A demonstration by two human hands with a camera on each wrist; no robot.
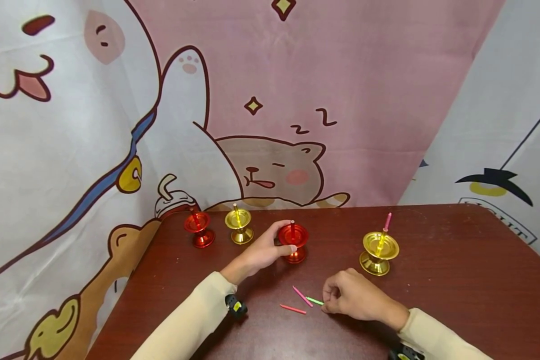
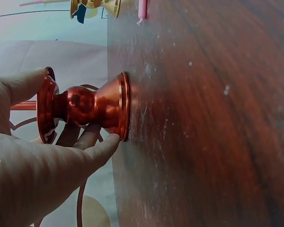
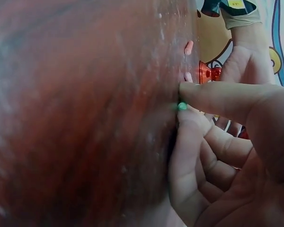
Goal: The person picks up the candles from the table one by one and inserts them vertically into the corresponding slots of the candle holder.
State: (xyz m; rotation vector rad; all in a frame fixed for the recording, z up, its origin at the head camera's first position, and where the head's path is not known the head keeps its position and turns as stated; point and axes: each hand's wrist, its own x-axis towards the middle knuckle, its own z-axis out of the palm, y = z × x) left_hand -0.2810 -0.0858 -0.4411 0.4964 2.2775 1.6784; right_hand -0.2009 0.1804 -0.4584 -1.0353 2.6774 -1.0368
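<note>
My left hand [image 1: 264, 250] grips a shiny red candle holder [image 1: 294, 236], thumb and fingers around its dish and stem. Its base stands on the table in the left wrist view, and a red spike rises from its dish. Nearer the front, my right hand [image 1: 357, 296] pinches the end of a thin green candle [image 1: 314, 301] at the table surface; the rest of that candle shows past the fingertips. A pink candle [image 1: 302, 296] and a coral-red candle [image 1: 293, 309] lie just left of it.
On the right stands a gold candle holder [image 1: 376, 263] with a pink candle [image 1: 388, 221] upright in it. Another red holder [image 1: 203, 237] and a smaller gold holder [image 1: 240, 235] stand at the back left of the brown table [image 1: 459, 280]. A cartoon-printed cloth [image 1: 364, 90] hangs behind.
</note>
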